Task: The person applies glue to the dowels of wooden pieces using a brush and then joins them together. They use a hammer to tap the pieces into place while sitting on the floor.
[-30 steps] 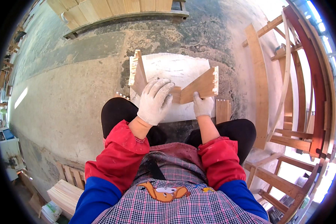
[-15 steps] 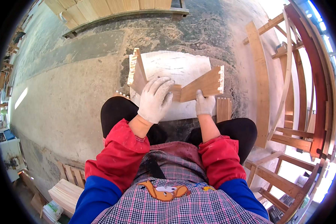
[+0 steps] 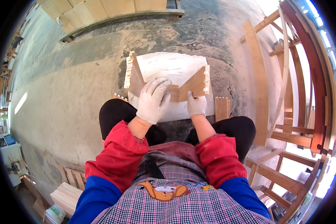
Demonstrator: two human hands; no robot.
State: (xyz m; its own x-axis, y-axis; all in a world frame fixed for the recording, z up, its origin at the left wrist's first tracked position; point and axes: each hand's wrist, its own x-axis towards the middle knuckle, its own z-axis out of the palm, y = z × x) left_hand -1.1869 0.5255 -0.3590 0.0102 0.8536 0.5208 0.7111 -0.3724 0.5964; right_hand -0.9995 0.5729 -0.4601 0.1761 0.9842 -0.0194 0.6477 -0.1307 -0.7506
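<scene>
Both my hands wear white work gloves. Between them stands a three-sided wooden drawer frame, made of a left board, a short middle board and a right board. The free ends of the two side boards have cut joint teeth with whitish patches on them. My left hand is closed over the corner of the left and middle boards, its fingers hiding that joint. My right hand grips the lower edge of the right board, thumb on its inner face and fingers hidden. Beneath lies a white sheet.
Beside my right knee lies a toothed wooden board; another toothed end shows by my left knee. Long planks and wooden frames stand at the right. A panel-topped bench is at the far side; stacked boards lie at lower left.
My right hand has moved left, swinging the right board inward so that it stands closer to the left board. My left hand keeps its place on the corner.
</scene>
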